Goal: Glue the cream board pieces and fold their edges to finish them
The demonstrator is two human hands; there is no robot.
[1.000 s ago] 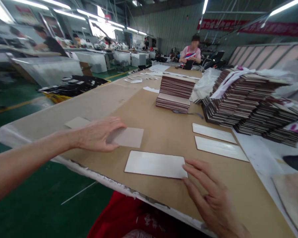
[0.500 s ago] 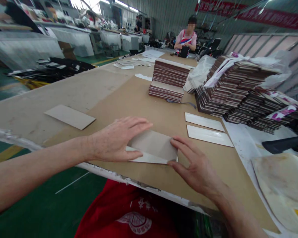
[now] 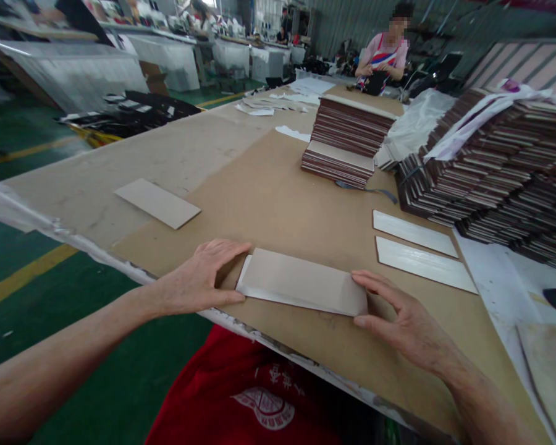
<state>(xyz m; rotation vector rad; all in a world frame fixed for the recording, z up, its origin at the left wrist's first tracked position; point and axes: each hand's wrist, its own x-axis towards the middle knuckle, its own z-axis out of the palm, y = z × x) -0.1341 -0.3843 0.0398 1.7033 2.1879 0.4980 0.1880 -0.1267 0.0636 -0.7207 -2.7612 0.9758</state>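
A beige cardboard panel (image 3: 301, 285) lies on top of a white panel near the table's front edge, with a thin white strip showing along its near and left sides. My left hand (image 3: 199, 278) grips the left end of the pair between thumb and fingers. At the right end my right hand (image 3: 405, 324) does the same, thumb on the near edge and fingers on the far edge. Both hands rest on the brown board covering the table (image 3: 278, 198).
A loose beige panel (image 3: 157, 202) lies to the left. Two white panels (image 3: 421, 250) lie at right. Behind them stand a neat stack of panels (image 3: 349, 139) and a large slumped pile (image 3: 500, 161). A person in pink (image 3: 384, 55) sits at the far end.
My left hand brought the beige panel over from the left and laid it on the white panel. Both hands now hold the ends, squared up, with the beige panel nearly covering the white one.
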